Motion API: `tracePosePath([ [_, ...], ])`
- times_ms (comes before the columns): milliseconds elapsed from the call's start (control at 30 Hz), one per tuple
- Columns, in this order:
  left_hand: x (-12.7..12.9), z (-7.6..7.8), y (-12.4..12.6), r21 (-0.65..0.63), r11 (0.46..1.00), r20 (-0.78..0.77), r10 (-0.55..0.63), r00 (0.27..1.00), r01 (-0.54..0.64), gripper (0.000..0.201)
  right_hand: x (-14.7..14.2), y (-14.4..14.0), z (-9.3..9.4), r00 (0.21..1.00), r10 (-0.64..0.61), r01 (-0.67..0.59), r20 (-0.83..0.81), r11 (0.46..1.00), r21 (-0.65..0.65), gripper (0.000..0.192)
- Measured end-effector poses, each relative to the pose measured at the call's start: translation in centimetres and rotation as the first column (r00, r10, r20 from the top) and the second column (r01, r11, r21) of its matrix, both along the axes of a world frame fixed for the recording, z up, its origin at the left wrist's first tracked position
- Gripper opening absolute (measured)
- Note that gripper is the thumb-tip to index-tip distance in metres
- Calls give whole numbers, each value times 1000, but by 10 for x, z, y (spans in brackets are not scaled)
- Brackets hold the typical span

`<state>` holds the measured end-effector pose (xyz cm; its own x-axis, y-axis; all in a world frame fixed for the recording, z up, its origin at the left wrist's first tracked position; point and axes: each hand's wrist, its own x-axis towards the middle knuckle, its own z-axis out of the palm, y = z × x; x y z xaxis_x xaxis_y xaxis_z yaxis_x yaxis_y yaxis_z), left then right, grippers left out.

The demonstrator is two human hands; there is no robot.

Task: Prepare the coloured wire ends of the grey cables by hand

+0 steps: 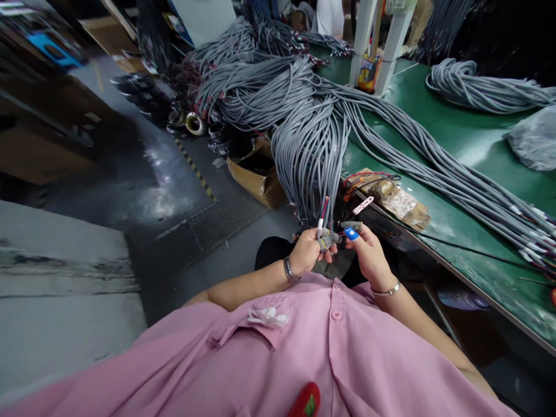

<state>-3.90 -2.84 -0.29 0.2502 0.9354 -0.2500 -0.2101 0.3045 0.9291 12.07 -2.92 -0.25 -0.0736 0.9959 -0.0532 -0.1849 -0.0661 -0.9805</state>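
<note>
My left hand (310, 249), with grey finger covers, is closed around a grey cable (320, 225). The cable's white-sleeved end points up, and thin red and blue wires (325, 207) fan out of it. Close beside it, my right hand (367, 249) wears a blue thumb cover and a grey finger cover. Its thumb and index finger pinch what look like thin dark wires running between the two hands; their tips are too small to make out. Just beyond my hands, a thick bundle of grey cables (308, 150) hangs over the table edge.
The green table (473, 147) carries long cable runs and a coiled grey bundle (482, 87). At its near edge a wooden block (402, 205) is taped down, with wires around it. An open cardboard box (256, 176) stands below the hanging cables. White posts (388, 52) rise from the table.
</note>
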Motion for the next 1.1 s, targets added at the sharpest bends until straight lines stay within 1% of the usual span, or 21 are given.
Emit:
tracePosePath([
  [100,0,1,0,10,1000,-25,-10,1000,10,25,0,-1,6,998,51,-52,21,998,20,28],
  [233,0,1,1,12,1000,-36,-15,999,16,24,-2,0,6,997,73,-74,36,996,39,30],
  [367,1,-1,0,31,997,-87,-65,994,68,25,-6,3,4,996,46,-48,76,998,33,23],
  [500,1,-2,-1,50,994,-137,-94,986,102,30,-7,3,2,994,34,-34,105,999,-4,24],
  [600,1,-3,-1,63,994,-125,-86,988,94,33,-6,1,0,996,15,-12,88,1000,-27,23],
  [800,1,-8,0,35,999,-62,-39,997,41,29,-6,-3,-7,998,-41,42,44,999,-30,21],
  [933,2,-7,0,27,1000,-29,-7,1000,8,28,-9,-5,-7,998,-68,68,4,997,-26,18],
  [1033,1,-5,1,18,1000,-31,4,1000,-3,27,-9,-5,-6,998,-50,48,-44,998,-47,15],
  [1100,0,-4,2,10,1000,-53,-26,998,27,29,-7,-4,-5,997,-16,10,-70,997,-77,16],
])
